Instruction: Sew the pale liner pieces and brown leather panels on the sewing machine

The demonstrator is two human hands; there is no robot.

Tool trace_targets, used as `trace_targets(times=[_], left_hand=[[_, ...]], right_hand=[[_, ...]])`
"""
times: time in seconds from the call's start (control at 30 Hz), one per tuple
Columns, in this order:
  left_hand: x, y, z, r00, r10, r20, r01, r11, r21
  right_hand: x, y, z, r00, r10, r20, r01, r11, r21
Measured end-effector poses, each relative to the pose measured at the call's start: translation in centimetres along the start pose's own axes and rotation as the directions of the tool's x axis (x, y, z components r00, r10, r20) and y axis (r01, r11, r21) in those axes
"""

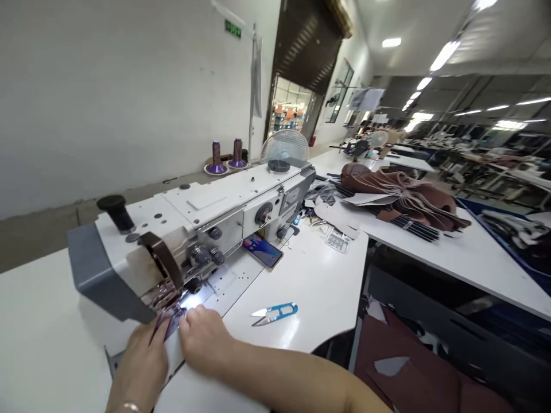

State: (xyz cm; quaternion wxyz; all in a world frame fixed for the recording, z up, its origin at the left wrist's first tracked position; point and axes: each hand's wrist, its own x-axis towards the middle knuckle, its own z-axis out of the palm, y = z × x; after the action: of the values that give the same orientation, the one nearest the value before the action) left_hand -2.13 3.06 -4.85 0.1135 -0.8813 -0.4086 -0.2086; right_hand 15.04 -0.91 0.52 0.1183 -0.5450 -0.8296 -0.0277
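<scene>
Two bare hands are meeting at the needle end of one white-and-gray sewing machine (210, 201), near and left in the scene. One small dark purple piece (173, 326) is lying under the machine's head, between the two hands, its outline blurring. The left hand (144, 353) is pinching the piece's left edge between thumb and fingers, and one bracelet (131, 406) is circling its wrist. The right hand (204, 337) is curling inward with its fingertips touching the piece's right side; whether it is gripping, I cannot tell, since the fingertips are hiding. To the right, on the white tabletop (322, 287), one pair of blue-handled snips (282, 311) is lying with its two blades parting. Farther off, one phone (262, 250) is resting partly beneath the machine's arm, and one gray keypad-like object (338, 241) is lying right of it. Beyond the machine, two thread cones (216, 155) are standing side by side, with one fan (284, 146) rising to their right. Far right, one heap of brown pieces (400, 192) is sitting on a second table (486, 269).
</scene>
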Motion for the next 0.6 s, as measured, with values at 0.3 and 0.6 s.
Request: trace_targets(times=[0.3,0.6], left_hand=[[0.2,-0.5,0.5,0.991,0.056,-0.118,-0.043,0.992,0.116],[0.3,-0.8,0.5,0.998,-0.002,-0.059,0.006,0.998,0.067]], right_hand=[[-0.1,-0.3,-0.6,1.0,0.004,-0.007,-0.004,1.0,-0.007],[-0.1,-0.2,0.7,0.996,-0.024,-0.085,0.02,0.999,-0.044]])
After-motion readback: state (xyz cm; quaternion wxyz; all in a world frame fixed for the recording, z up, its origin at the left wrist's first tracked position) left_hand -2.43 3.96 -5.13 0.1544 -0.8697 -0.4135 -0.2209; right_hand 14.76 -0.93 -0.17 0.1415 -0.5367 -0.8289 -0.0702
